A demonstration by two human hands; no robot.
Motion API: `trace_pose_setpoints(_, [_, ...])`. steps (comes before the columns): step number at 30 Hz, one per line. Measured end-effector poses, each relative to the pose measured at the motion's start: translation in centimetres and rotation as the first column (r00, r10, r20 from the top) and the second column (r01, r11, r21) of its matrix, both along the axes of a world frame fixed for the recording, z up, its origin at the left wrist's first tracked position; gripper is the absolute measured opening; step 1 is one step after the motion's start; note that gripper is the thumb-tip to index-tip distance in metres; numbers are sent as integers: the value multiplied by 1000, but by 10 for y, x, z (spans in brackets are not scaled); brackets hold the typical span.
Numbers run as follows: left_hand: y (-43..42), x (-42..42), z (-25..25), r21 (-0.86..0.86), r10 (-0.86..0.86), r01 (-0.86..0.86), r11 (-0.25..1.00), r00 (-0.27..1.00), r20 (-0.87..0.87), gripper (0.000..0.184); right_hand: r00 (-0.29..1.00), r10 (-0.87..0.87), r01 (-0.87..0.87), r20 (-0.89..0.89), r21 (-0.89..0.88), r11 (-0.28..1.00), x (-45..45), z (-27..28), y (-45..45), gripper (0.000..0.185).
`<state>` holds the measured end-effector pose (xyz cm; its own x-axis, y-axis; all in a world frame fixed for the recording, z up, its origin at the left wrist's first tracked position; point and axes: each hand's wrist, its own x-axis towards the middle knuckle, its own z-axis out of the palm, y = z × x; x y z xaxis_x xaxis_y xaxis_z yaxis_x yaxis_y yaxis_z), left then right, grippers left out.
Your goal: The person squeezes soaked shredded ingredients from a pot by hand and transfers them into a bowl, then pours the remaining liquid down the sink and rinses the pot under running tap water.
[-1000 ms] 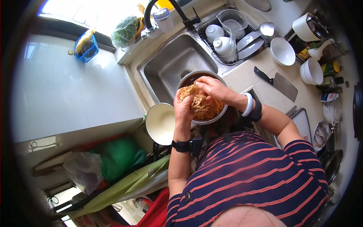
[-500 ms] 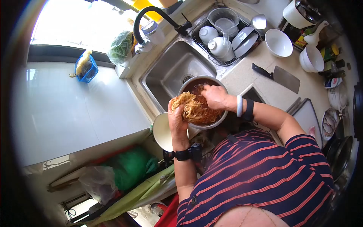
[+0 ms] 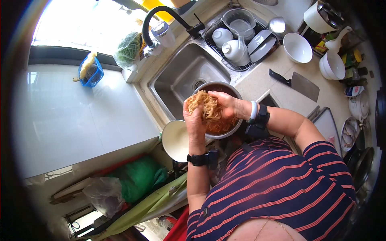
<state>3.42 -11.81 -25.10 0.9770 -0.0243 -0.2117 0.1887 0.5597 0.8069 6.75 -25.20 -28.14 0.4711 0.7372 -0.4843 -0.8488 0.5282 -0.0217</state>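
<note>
A clump of wet tan shreds (image 3: 206, 105), like shredded dried vegetable, is squeezed between my hands above a round metal bowl (image 3: 222, 136). My left hand (image 3: 196, 122) closes round the clump from the left. From the right, my right hand (image 3: 226, 105) presses against it, its fingers partly hidden behind the shreds. Reddish-brown liquid and more shreds fill the bowl, which stands at the sink's near edge. Below my left hand is a wide cream-coloured vessel (image 3: 175, 141), partly covered by my forearm.
Behind the bowl lies the steel sink (image 3: 177, 76) with a black faucet (image 3: 161, 9). A dish rack (image 3: 209, 42) holds bowls and plates. On the right counter are a cleaver (image 3: 304, 86) and a white bowl (image 3: 297, 48). A blue basket (image 3: 94, 78) sits by the window.
My right hand has come up out of the liquid and joined my left on the clump. The left hand has shifted slightly right, and the clump is now more compact.
</note>
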Motion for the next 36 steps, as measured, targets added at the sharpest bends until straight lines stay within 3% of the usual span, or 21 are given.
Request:
trace_pose_setpoints(2, [-3, -3, -14, 408, -21, -84, 909, 969, 245, 27, 999, 21, -22, -24, -22, 1000, -1, 10, -5, 45])
trace_pose_setpoints(3, [-3, -6, -20, 535, -39, -122, 836, 959, 280, 30, 998, 52, -51, -34, 16, 999, 1, 8, -7, 46])
trace_pose_setpoints(4, [-6, -9, -16, 533, -38, -121, 838, 960, 279, 30, 996, 81, -79, -43, 54, 995, 2, 6, -10, 46])
trace_pose_setpoints(6, [-12, -14, -9, 850, -273, -342, 401, 841, 467, 39, 996, 82, -82, -47, 7, 997, 7, -10, -7, 44])
trace_pose_setpoints(8, [-15, -19, -5, 879, -320, -345, 328, 835, 447, 42, 999, 39, -38, 29, -35, 999, 9, -6, -4, 48])
trace_pose_setpoints(10, [-19, -24, 8, 918, -458, -387, 87, 803, 382, 44, 998, 47, -46, 29, -19, 999, 9, 3, -9, 43])
trace_pose_setpoints(14, [-26, -25, 10, 836, -485, -537, 112, 704, 518, 34, 997, 83, -83, -3, 16, 996, 9, 7, -8, 35])
trace_pose_setpoints(16, [-29, -22, 6, 808, -478, -583, 91, 686, 549, 24, 1000, -11, 10, 26, 30, 999, 5, 2, -3, 30])
trace_pose_setpoints(18, [-29, -19, 0, 781, -478, -617, 96, 660, 580, 19, 999, 21, -27, 41, 129, 991, 5, -4, -2, 26])
trace_pose_setpoints(21, [-33, -17, -2, 777, -463, -623, 95, 663, 588, 15, 996, 11, -13, 88, 25, 1000, 1, -10, 1, 25])
trace_pose_setpoints(24, [-35, -14, -4, 772, -452, -627, 107, 661, 599, 13, 970, -75, 84, 232, -30, 996, -5, -25, -3, 23])
trace_pose_setpoints(26, [-35, -13, -4, 770, -449, -629, 104, 662, 601, 11, 911, -90, 142, 403, -102, 985, -16, -5, -14, 22])
trace_pose_setpoints(32, [-34, -13, -3, 764, -458, -635, 114, 649, 607, 8, 896, -8, 30, 445, -42, 999, -12, -24, -8, 24])
trace_pose_setpoints(36, [-34, -13, -3, 736, -449, -669, 101, 629, 634, 7, 894, -42, 44, 446, 5, 999, -16, -31, -8, 24])
